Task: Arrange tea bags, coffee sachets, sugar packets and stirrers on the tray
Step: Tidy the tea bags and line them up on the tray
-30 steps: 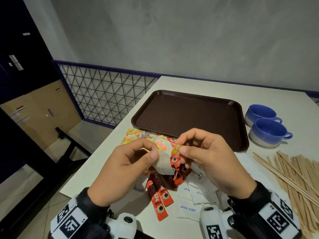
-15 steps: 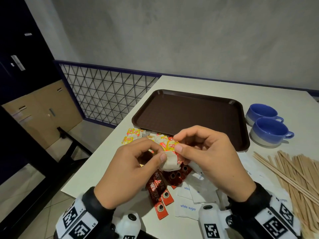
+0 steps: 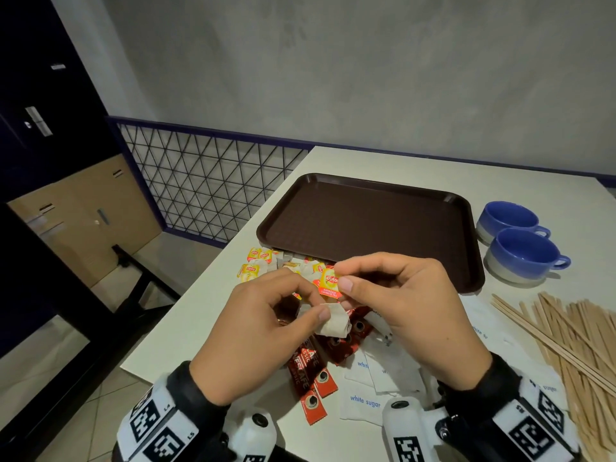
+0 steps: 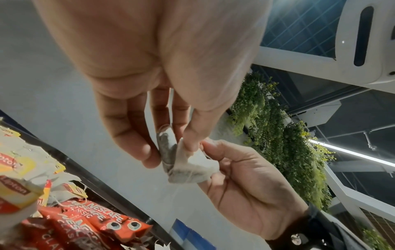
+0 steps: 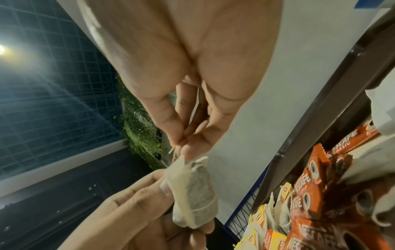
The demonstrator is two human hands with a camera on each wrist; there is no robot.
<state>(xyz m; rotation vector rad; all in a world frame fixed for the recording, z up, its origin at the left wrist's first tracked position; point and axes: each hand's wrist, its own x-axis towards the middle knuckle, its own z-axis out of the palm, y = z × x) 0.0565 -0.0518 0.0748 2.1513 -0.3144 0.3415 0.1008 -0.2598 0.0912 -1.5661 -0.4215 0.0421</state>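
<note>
My left hand pinches the white pouch of a tea bag between thumb and fingers, above the pile at the table's front. My right hand pinches its yellow Lipton tag just above the pouch. In the left wrist view the pouch hangs folded between both hands. The right wrist view shows its string in my right fingertips and the pouch below. Behind stands the brown tray. More tea bags, red coffee sachets, white sugar packets and wooden stirrers lie on the table.
Two blue cups stand right of the tray. The white table ends at its left edge near the tea bags, with a metal grid railing and floor beyond.
The tag and pouch have come apart: my right hand now holds the yellow tag up, while my left hand has drawn the pouch lower. Both hands stay over the pile.
</note>
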